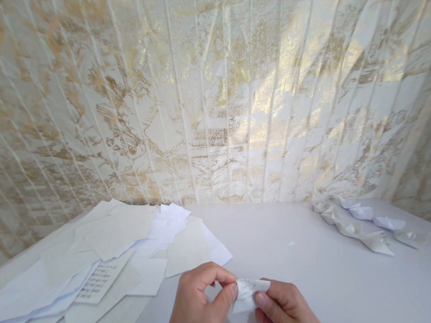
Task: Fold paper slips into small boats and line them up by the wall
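Observation:
Between my two hands, just above the table's near part, is a small folded piece of paper (245, 292) with faint dark print on it. My left hand (203, 305) pinches its left edge between thumb and forefinger. On the other side, my right hand (281, 304) grips the right edge, its thumb pressed on the front and the other fingers curled behind. The paper's back is hidden from view.
A spread pile of white paper sheets (121, 233) covers the table's left side, one with printed lines (98, 282). At the far right, folded paper boats (375, 240) stand in two rows. A tiny paper scrap (290, 243) lies mid-table. Patterned curtain (191, 106) hangs behind the white table (338, 294).

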A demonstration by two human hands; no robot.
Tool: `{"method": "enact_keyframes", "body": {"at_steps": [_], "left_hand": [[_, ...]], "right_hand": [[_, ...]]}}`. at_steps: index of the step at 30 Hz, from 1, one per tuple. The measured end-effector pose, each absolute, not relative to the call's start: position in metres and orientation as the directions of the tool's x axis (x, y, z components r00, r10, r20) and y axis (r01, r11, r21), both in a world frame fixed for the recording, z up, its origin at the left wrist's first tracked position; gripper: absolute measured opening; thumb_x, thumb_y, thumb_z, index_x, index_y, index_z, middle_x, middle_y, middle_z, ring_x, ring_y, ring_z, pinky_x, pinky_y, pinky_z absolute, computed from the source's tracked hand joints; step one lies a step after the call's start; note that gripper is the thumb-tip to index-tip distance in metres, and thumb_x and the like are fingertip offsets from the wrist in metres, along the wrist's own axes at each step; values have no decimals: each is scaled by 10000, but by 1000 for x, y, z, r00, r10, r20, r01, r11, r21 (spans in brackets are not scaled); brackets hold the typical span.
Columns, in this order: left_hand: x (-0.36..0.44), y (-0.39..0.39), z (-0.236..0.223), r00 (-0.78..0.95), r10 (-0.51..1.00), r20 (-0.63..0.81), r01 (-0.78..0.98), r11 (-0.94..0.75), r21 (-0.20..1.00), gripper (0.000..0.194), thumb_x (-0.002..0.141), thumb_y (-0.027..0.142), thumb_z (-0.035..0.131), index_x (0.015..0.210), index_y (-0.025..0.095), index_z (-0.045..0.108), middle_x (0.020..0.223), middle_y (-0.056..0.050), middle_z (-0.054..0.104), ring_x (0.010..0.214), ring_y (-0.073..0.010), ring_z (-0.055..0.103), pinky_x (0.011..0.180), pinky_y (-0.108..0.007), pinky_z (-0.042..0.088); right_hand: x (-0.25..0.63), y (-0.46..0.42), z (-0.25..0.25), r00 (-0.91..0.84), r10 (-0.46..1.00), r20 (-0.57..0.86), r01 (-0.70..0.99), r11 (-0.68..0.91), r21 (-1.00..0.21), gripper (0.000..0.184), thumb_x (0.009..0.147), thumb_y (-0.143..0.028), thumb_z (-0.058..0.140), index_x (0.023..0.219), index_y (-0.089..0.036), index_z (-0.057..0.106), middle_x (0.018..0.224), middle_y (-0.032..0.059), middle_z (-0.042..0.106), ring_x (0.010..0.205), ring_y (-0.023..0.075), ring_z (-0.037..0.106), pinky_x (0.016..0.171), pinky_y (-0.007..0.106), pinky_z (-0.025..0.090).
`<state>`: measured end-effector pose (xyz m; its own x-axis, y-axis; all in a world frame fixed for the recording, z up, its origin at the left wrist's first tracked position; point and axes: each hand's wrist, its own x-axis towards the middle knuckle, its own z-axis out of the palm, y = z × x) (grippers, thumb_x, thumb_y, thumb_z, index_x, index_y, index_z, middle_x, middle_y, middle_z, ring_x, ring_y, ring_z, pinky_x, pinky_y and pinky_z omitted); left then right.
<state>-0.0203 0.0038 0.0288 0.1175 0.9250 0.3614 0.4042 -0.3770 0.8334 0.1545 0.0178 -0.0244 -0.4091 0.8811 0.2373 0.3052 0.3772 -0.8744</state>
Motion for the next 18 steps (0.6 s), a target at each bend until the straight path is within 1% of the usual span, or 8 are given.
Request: {"method": "enact_keyframes", "body": {"at_steps": [4,6,7,10,12,15,18], "left_hand": [[-24,5,26,222,830,512,431,-554,712,161,743,190,505,615,182,603,599,-5,601,596,-148,549,610,-249,390],[-25,4,25,232,810,538,441,-581,684,171,747,201,505,605,189,599,580,-6,589,598,-154,540,615,-255,386],[-25,4,26,230,819,525,444,-569,693,176,747,211,513,593,192,596,574,-5,584,594,-156,536,612,-256,384],[-24,4,29,177,892,415,413,-450,792,177,726,241,545,558,196,580,559,-1,569,572,-158,514,589,-254,375],[-22,5,30,137,938,319,350,-347,870,156,701,243,559,555,191,580,559,0,559,580,-161,494,590,-257,365],[-19,7,29,134,981,143,193,-167,967,125,670,249,568,576,169,592,546,1,529,574,-152,455,567,-253,339],[-15,10,25,146,989,10,13,-12,1000,118,651,239,568,571,152,560,519,16,494,539,-127,421,531,-236,312]], "right_hand": [[155,18,-25,-427,866,260,307,409,-859,518,853,-511,339,566,-137,552,537,1,480,483,102,440,461,196,340],[155,18,-23,-438,861,258,302,411,-860,516,854,-511,334,567,-140,547,541,2,479,487,104,440,464,198,338],[155,18,-23,-443,860,253,298,408,-863,517,853,-516,330,565,-143,542,544,3,477,490,106,440,466,200,337],[154,18,-22,-449,865,224,280,374,-884,526,841,-543,326,554,-149,523,542,3,461,493,113,435,473,211,329],[154,18,-23,-433,880,195,264,331,-906,528,826,-566,335,544,-153,503,532,0,447,489,114,420,472,217,318],[153,17,-22,-421,895,149,263,277,-924,527,805,-595,347,538,-159,475,512,-8,428,478,109,391,459,218,294],[152,16,-18,-438,893,109,259,241,-935,532,794,-614,349,542,-158,459,493,-18,412,455,96,365,439,212,266]]}}
